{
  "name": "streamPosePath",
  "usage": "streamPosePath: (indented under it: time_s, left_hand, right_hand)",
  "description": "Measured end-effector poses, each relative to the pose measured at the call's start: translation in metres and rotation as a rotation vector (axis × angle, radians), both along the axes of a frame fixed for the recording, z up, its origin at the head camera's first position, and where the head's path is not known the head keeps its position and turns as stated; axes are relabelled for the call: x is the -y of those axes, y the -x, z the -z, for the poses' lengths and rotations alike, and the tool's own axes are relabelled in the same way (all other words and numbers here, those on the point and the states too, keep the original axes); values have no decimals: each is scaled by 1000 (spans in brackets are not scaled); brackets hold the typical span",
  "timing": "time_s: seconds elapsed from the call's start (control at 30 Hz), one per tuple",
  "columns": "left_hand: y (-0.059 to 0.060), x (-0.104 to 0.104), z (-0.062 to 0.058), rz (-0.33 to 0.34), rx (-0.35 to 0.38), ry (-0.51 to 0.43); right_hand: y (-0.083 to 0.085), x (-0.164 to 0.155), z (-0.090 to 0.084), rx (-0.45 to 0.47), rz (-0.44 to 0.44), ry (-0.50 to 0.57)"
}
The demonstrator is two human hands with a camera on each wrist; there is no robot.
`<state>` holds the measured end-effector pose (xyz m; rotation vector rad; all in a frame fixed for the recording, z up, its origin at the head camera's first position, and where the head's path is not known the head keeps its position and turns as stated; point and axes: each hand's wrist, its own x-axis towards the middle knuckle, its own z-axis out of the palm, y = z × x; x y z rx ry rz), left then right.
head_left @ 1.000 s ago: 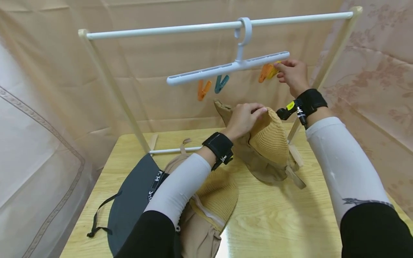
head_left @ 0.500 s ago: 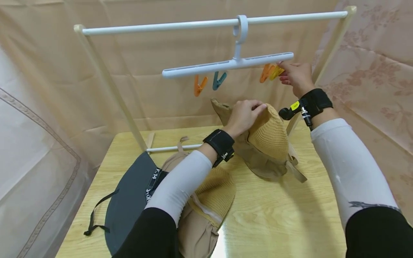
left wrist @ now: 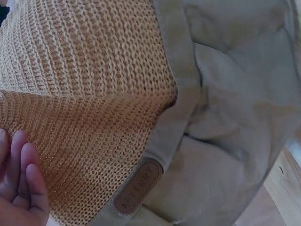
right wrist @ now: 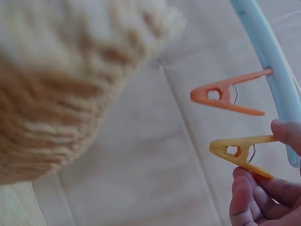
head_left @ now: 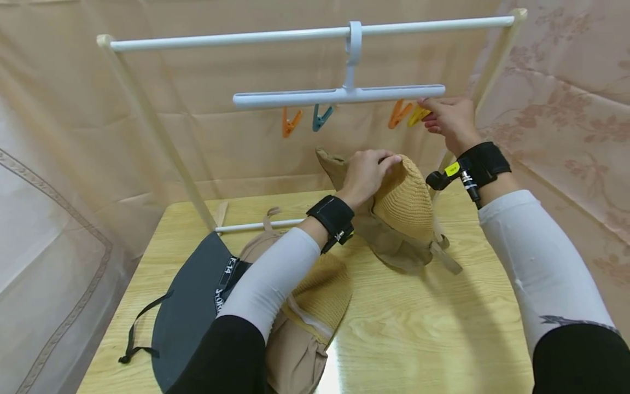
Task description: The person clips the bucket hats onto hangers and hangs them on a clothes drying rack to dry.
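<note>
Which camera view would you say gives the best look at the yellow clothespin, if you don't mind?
The right wrist view: the yellow clothespin fills it close up, pinched by the right hand under the hanger bar. The head view shows it small and partly hidden by fingers. The left wrist view misses it.

Pale wooden table (head_left: 418,339) amid beige draped fabric backdrop (head_left: 236,142), floral-patterned cloth (head_left: 581,98) on the right

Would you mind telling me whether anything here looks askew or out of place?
Nothing stands out. The clip hanger hangs level on the rail, the right hand pinches the yellow clip, and the left hand holds the straw hat.
</note>
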<state>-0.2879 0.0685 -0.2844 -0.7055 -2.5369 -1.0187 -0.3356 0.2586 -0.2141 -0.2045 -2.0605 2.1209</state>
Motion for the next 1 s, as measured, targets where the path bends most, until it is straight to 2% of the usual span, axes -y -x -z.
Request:
streamPosePath:
  time_s: [0.13, 0.37, 0.5, 0.67, 1.0]
  left_hand:
    - [0, 1, 1, -15, -21, -24]
    - [1, 0, -1, -41, 31, -40]
    - [3, -1, -1, -56, 49, -53]
    - [5, -3, -2, -80, 65, -59]
    - [8, -11, -4, -116, 161, -63]
  right_hand:
    - [-3, 2, 0, 15, 8, 13]
    - [-10, 3, 2, 27, 34, -44]
    - [-13, 1, 4, 17, 38, -42]
    - [-17, -3, 7, 5, 14, 15]
    - [-25, 0, 8, 70, -80, 175]
